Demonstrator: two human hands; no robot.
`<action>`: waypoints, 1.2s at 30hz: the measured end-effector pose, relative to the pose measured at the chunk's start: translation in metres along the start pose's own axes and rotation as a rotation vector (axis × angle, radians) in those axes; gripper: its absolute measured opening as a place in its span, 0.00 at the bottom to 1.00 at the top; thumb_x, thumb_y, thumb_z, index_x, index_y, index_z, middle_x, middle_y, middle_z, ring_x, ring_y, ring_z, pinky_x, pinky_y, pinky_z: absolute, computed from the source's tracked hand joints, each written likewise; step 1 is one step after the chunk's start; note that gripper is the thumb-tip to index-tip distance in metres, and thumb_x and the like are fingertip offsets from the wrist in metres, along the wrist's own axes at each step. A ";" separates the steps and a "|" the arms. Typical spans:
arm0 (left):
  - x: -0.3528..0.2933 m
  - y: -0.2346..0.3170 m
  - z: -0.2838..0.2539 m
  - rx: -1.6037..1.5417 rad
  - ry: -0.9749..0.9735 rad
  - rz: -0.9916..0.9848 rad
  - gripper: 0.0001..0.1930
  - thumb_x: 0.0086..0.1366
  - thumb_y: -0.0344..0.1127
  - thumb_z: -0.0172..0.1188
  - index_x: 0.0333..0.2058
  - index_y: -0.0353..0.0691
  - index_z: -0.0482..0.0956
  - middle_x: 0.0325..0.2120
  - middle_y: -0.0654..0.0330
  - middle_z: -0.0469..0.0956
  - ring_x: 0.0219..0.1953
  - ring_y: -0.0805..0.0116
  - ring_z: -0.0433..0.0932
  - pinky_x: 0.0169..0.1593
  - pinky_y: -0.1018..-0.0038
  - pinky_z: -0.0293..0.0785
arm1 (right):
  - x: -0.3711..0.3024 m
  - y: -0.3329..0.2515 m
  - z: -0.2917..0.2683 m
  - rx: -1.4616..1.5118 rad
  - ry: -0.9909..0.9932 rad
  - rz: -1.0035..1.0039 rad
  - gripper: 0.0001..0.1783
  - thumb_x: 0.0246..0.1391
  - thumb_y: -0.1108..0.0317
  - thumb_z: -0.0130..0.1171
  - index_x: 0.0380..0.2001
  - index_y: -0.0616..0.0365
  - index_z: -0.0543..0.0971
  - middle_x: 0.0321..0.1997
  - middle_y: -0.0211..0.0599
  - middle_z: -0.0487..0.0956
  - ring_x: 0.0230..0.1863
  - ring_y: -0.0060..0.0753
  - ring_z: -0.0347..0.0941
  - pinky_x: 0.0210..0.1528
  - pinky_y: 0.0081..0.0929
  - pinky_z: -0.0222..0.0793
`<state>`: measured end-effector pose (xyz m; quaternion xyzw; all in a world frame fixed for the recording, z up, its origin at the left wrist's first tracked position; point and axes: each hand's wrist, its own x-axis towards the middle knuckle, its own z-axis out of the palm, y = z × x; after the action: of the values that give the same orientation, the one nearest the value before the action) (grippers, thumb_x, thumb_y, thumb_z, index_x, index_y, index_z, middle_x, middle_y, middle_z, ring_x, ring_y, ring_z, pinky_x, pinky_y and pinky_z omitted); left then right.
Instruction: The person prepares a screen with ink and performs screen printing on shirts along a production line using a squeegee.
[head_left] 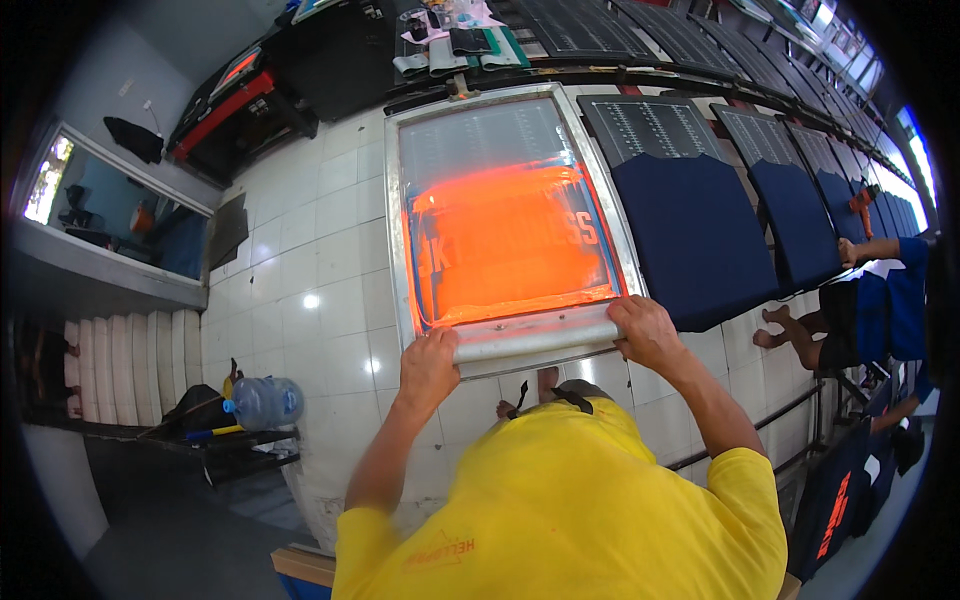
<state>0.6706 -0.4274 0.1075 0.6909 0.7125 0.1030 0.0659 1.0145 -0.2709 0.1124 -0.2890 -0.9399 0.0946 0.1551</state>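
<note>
Under the grip, a smooth, dull-sheened bar [535,336]; just ahead, glossy orange ink [510,250] within a bare metal frame [397,220]; rightward, matt navy cloth [690,230]; leftward, glossy floor tiles [340,225]

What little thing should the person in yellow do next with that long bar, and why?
I'd probably lift the pale bar gently, with the left hand and right hand level: they hold its two ends, and it's at the near end of the metal frame, with orange ink spread across the screen beyond it.
</note>
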 end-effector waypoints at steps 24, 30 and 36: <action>0.007 -0.004 0.020 0.006 0.094 0.036 0.15 0.46 0.19 0.59 0.37 0.34 0.78 0.40 0.53 0.80 0.41 0.55 0.82 0.42 0.65 0.79 | 0.004 0.013 0.016 -0.028 0.066 0.022 0.12 0.36 0.79 0.60 0.30 0.59 0.75 0.38 0.40 0.78 0.40 0.45 0.76 0.41 0.39 0.75; -0.001 -0.003 0.028 0.038 0.166 0.074 0.15 0.48 0.21 0.58 0.37 0.35 0.78 0.41 0.54 0.80 0.43 0.57 0.82 0.41 0.65 0.79 | -0.007 0.007 0.019 -0.041 0.074 0.052 0.11 0.39 0.79 0.57 0.32 0.60 0.76 0.38 0.39 0.78 0.40 0.43 0.77 0.42 0.37 0.76; 0.016 -0.014 0.045 0.101 0.236 0.117 0.14 0.48 0.21 0.58 0.36 0.35 0.79 0.41 0.55 0.81 0.45 0.57 0.83 0.40 0.67 0.79 | 0.013 0.030 0.032 -0.063 0.097 0.013 0.11 0.39 0.78 0.57 0.32 0.60 0.77 0.38 0.38 0.79 0.41 0.41 0.77 0.42 0.36 0.76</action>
<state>0.6667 -0.4091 0.0613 0.7168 0.6782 0.1512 -0.0591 1.0083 -0.2421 0.0775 -0.3043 -0.9318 0.0518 0.1907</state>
